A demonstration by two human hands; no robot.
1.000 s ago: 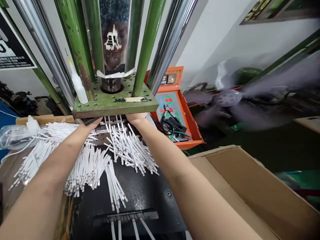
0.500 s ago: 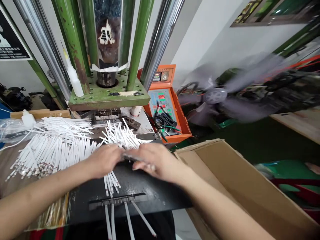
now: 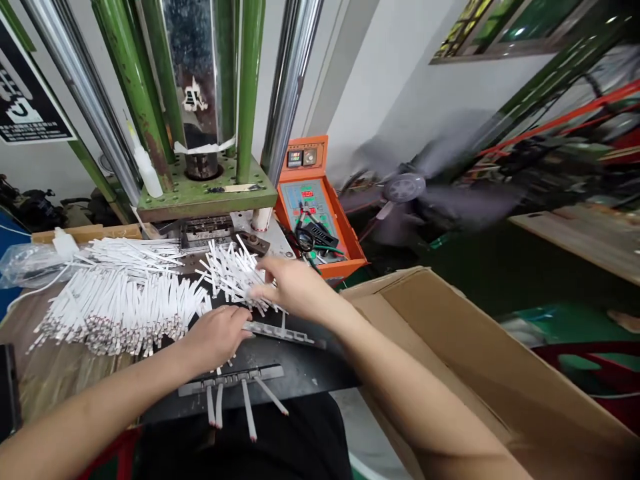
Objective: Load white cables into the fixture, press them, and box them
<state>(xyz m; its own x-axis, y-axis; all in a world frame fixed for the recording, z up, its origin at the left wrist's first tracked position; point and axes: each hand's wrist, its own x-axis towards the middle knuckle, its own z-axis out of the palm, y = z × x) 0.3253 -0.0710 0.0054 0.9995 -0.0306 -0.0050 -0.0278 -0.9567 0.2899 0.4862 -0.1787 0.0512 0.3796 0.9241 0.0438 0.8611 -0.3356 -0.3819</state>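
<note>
My left hand [image 3: 216,335] rests on the black table, its fingers closed on the left end of a grey metal strip [image 3: 285,333] that lies across the table. My right hand [image 3: 293,287] hovers just above and behind it, fingers pinched at the edge of a loose pile of white sticks [image 3: 227,270]. A much larger heap of white sticks [image 3: 115,300] spreads to the left. In front of my hands a grey holder bar [image 3: 235,380] carries several white sticks that hang over the table's near edge.
The green press plate [image 3: 207,197] with steel and green columns stands behind the piles. An orange control box [image 3: 315,213] sits to its right. An open cardboard box [image 3: 450,353] fills the right foreground. A spinning fan [image 3: 405,190] blurs behind it. A clear bag [image 3: 30,263] lies far left.
Both hands came back from under the press plate to the table's front. The grey metal strip now lies by my left hand, and my right hand has lifted toward the small stick pile.
</note>
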